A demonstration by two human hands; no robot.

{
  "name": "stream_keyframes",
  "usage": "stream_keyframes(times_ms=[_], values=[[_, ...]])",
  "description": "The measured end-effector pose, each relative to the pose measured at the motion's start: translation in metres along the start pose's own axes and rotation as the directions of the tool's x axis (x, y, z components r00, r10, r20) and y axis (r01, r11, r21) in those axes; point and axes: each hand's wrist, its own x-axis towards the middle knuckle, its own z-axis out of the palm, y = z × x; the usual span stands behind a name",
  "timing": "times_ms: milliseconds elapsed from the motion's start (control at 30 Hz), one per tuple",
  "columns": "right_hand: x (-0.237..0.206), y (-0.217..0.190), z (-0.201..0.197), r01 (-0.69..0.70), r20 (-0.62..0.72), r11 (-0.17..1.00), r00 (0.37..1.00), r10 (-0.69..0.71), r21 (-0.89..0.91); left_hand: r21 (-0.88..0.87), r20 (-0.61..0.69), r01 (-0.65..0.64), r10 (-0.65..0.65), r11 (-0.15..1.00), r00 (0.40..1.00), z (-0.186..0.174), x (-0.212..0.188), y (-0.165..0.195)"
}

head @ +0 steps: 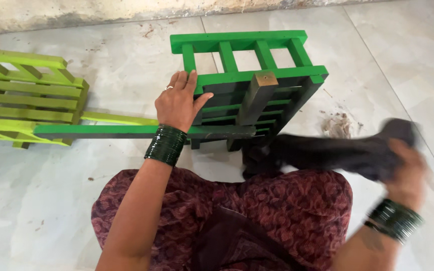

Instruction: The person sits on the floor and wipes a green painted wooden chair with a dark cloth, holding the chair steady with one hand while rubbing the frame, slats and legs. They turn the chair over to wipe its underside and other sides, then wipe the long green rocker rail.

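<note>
A dark green wooden slatted stool [249,75] lies tipped on the tiled floor in front of me. My left hand [179,103] rests flat on its frame, fingers spread, with green bangles and a ring. My right hand [405,168], blurred, grips a dark cloth [335,153] that stretches left toward the stool's lower leg. A long green slat [141,131] runs left from the stool under my left wrist.
A lighter yellow-green slatted piece [31,98] lies at the left. A patch of dirt [337,124] marks the pale tiled floor [403,60] right of the stool. A stained wall base [76,12] runs along the top. My maroon patterned garment [287,211] fills the bottom.
</note>
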Motion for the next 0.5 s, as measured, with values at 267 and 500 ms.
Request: stream_keyframes(times_ms=[267, 500], values=[[0.028, -0.052, 0.02, 0.104, -0.025, -0.159, 0.901, 0.433, 0.982, 0.034, -0.003, -0.006, 0.006, 0.999, 1.0, 0.001, -0.004, -0.005], [0.047, -0.093, 0.18, -0.529, 0.214, 0.828, 0.844, 0.492, 0.185, 0.033, 0.011, 0.002, -0.003, 0.999, 1.0, 0.002, -0.006, -0.005]])
